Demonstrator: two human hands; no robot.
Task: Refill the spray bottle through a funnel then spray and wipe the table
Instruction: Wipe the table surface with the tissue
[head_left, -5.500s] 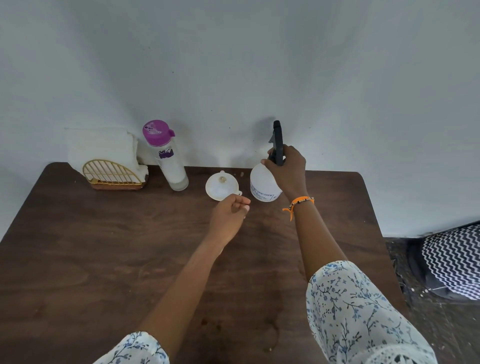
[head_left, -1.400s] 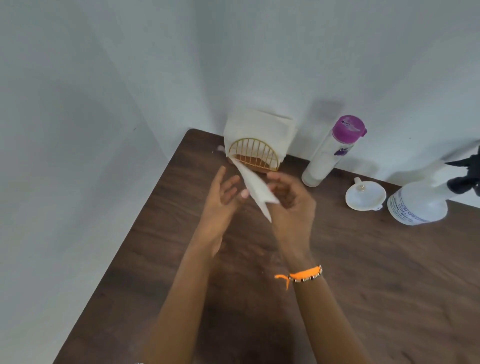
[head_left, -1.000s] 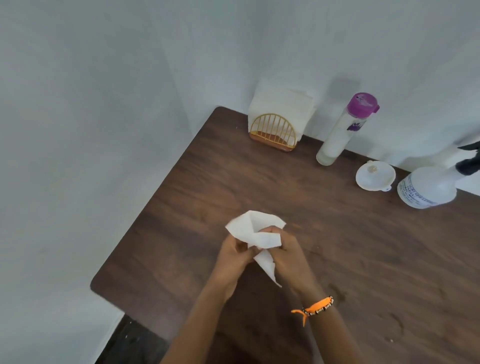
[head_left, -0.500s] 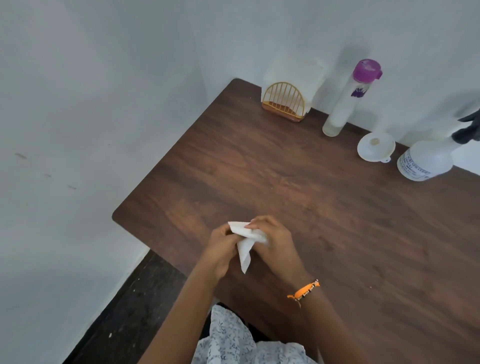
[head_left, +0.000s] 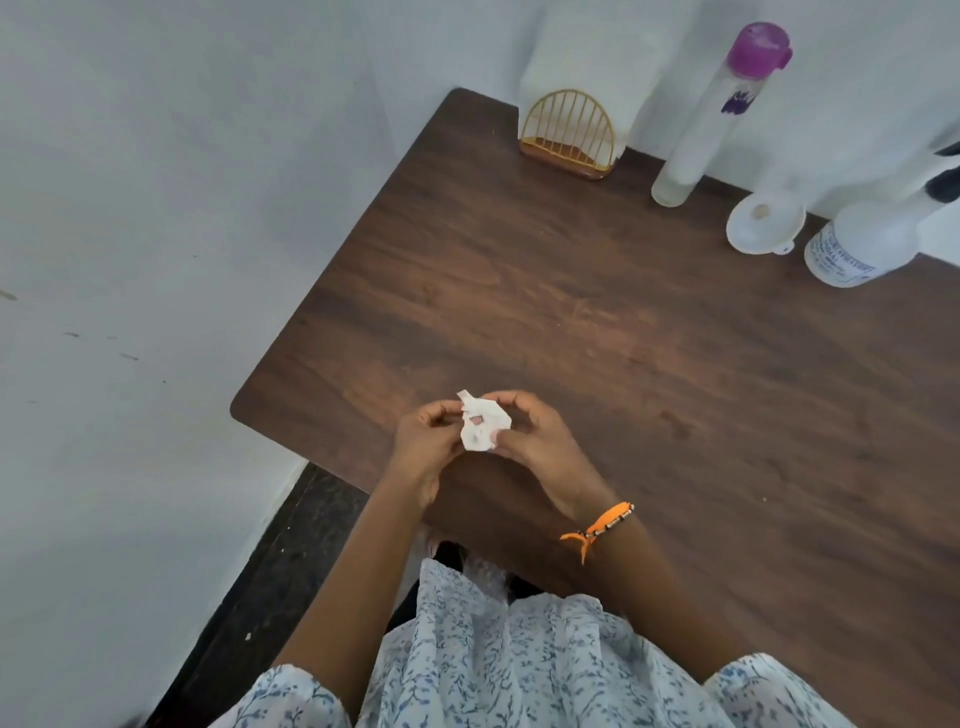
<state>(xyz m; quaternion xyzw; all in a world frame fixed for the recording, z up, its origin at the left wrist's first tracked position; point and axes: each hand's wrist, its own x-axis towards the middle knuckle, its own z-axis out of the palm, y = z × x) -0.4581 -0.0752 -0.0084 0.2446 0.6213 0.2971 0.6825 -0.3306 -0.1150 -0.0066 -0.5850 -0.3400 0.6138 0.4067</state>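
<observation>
Napkin (head_left: 483, 426) now crumpled smaller, both hands pinching it, spray bottle (head_left: 857, 244) label unreadable

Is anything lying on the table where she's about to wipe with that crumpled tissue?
Nothing visible does. Both hands hold the tissue over bare wood; the spray bottle, funnel and napkin holder stand along the far edge.

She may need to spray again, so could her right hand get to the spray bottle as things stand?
Probably not at once: the right hand and left hand both pinch the crumpled napkin. The spray bottle stands at the far right edge, with bare table between.
</observation>
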